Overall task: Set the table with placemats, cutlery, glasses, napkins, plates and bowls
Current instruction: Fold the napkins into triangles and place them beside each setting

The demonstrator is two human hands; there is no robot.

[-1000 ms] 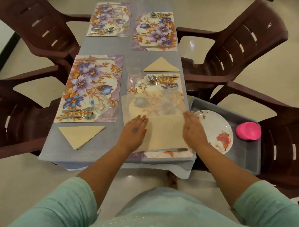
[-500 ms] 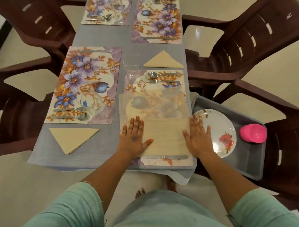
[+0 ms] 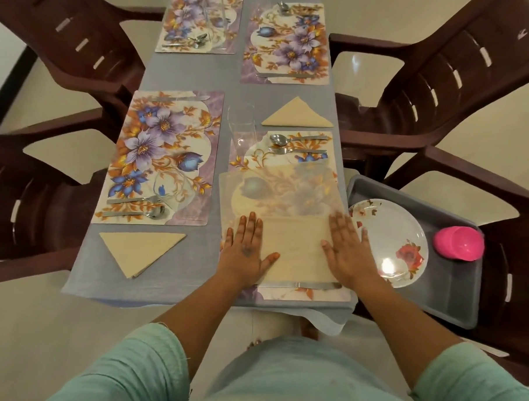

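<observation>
A thin beige napkin [image 3: 294, 250] lies spread over the near right floral placemat [image 3: 301, 294], its far half sheer enough that the flowers show through. My left hand [image 3: 246, 251] presses flat on its left edge, and my right hand [image 3: 346, 249] presses flat on its right edge. A knife [image 3: 302, 284] lies along the mat's near side. A spoon [image 3: 279, 139] and fork [image 3: 277, 150] lie at the mat's far end, with a clear glass [image 3: 241, 123] beside them. Folded triangle napkins lie at the near left [image 3: 139, 251] and middle right [image 3: 297, 115].
A grey tray [image 3: 452, 302] on the right chair carries a flowered plate [image 3: 389, 236] and a pink bowl [image 3: 458, 242]. Three more placemats with cutlery and glasses cover the narrow grey table [image 3: 175, 275]. Brown plastic chairs [image 3: 444, 87] stand close on both sides.
Both hands slid toward me along the napkin and flattened, fingers spread, on its near folded half. The view tilted a little further down over the table.
</observation>
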